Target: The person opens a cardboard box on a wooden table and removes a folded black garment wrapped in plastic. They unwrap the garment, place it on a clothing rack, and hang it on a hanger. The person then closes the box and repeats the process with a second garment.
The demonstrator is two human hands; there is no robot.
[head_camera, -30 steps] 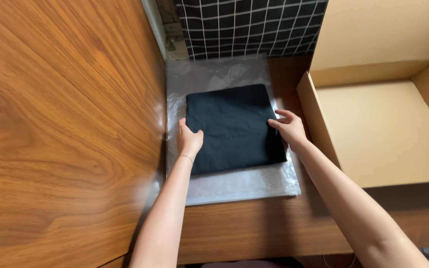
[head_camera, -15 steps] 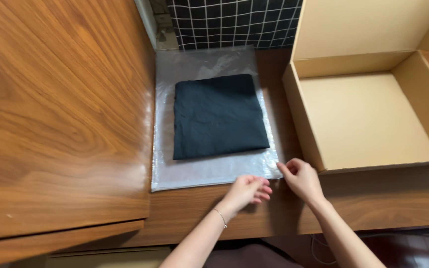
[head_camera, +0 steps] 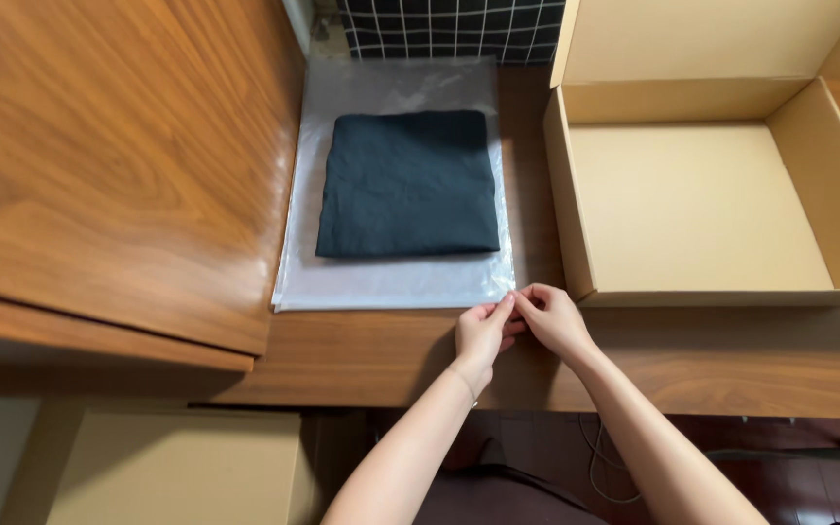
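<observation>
A folded dark cloth (head_camera: 408,183) lies flat on a clear plastic bag (head_camera: 391,284) on the wooden table (head_camera: 371,355). My left hand (head_camera: 483,332) and my right hand (head_camera: 548,321) meet at the bag's near right corner. The fingertips of both hands pinch the plastic edge there. The cloth sits apart from both hands, farther up the bag.
An open, empty cardboard box (head_camera: 712,204) stands right of the bag, its flap raised at the back. A wooden panel (head_camera: 109,165) rises on the left. A black grid-patterned fabric (head_camera: 454,27) lies at the back. Another cardboard box (head_camera: 157,467) sits below the table edge.
Both hands left the sides of the dark cloth and came down to the bag's near right corner, where they now pinch the plastic edge together.
</observation>
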